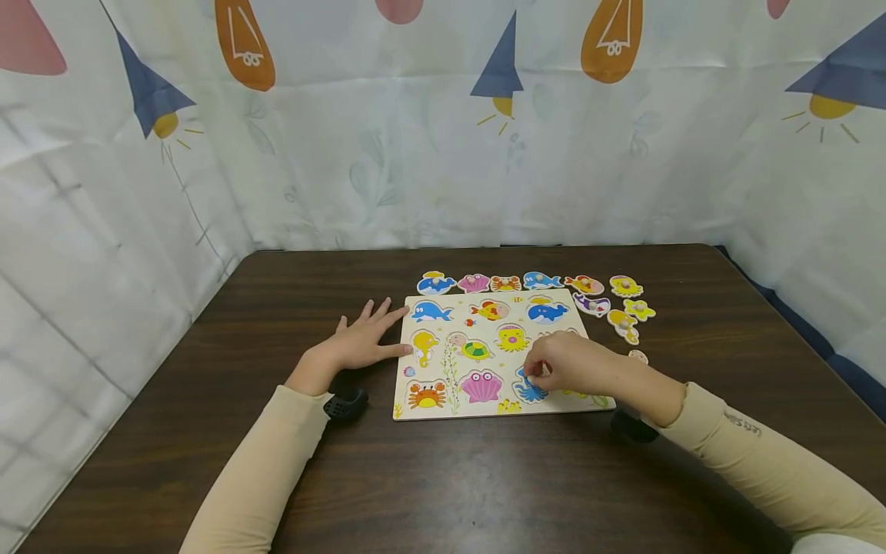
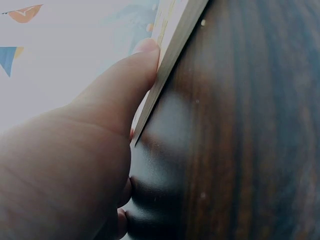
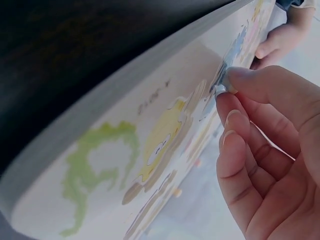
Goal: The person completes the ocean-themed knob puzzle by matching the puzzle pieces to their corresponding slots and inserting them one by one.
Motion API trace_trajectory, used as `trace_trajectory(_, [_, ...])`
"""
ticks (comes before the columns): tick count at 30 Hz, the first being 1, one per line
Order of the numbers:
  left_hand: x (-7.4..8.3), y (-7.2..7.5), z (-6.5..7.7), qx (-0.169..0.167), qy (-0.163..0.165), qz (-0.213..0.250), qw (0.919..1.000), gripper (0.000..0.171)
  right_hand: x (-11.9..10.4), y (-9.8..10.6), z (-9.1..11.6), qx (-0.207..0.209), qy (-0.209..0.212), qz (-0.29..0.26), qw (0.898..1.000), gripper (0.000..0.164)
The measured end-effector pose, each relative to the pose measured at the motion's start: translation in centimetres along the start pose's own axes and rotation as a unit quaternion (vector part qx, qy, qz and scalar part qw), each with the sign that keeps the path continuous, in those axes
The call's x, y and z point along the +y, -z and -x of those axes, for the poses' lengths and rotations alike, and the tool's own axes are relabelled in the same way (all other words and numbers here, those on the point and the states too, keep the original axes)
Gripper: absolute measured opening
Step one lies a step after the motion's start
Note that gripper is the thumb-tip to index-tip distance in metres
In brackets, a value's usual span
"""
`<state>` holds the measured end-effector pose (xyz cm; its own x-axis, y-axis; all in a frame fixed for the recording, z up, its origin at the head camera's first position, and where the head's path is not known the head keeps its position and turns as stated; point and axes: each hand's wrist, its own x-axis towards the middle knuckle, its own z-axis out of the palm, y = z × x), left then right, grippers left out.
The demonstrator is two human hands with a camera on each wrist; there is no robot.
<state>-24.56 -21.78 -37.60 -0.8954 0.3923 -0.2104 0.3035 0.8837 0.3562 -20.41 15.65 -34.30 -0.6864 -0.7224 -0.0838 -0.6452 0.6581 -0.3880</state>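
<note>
A wooden puzzle board [image 1: 434,412] printed with sea animals lies flat on the table. My right hand [image 1: 569,362] is over its lower right part, thumb and index finger pinching the small knob of a blue octopus piece [image 1: 529,390]. In the right wrist view, the fingertips [image 3: 239,80] meet at that knob, close against the board, and partly cover the blue shape. My left hand [image 1: 360,338] rests at the board's left edge with its fingers spread. Its thumb [image 2: 142,60] lies along that edge in the left wrist view.
Behind the board stands a row of knobbed pieces, among them a pink shell [image 1: 474,284], a crab [image 1: 505,284] and a blue whale [image 1: 542,281]. More lie to the right, including a yellow star [image 1: 639,310] and a purple fish [image 1: 591,305]. A printed curtain [image 1: 429,185] hangs behind the table.
</note>
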Motion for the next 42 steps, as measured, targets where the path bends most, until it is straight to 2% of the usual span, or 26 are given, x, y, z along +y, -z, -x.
trace_trajectory(11, [0.0, -0.1, 0.2, 0.002, 0.002, 0.002, 1.0, 0.091, 0.6, 0.5, 0.6, 0.008, -0.002, -0.034, 0.999, 0.014])
trace_trajectory(17, [0.1, -0.1, 0.1, 0.001, 0.003, 0.004, 1.0, 0.09, 1.3, 1.9, 1.7, 0.056, -0.003, -0.036, 0.998, 0.016])
trace_trajectory(24, [0.1, -0.1, 0.0, 0.002, 0.002, 0.001, 1.0, 0.089, 2.1, 4.2, 3.3, 0.103, -0.039, -0.042, 0.993, 0.02])
trace_trajectory(32, [0.1, -0.2, 0.0, 0.003, -0.001, 0.0, 1.0, 0.089, 4.8, 5.8, 4.8, 0.135, -0.083, -0.055, 0.986, 0.02])
trace_trajectory(42, [0.1, -0.1, 0.1, 0.003, -0.002, 0.001, 1.0, 0.09, 8.6, 6.2, 5.6, 0.116, -0.122, -0.087, 0.982, 0.022])
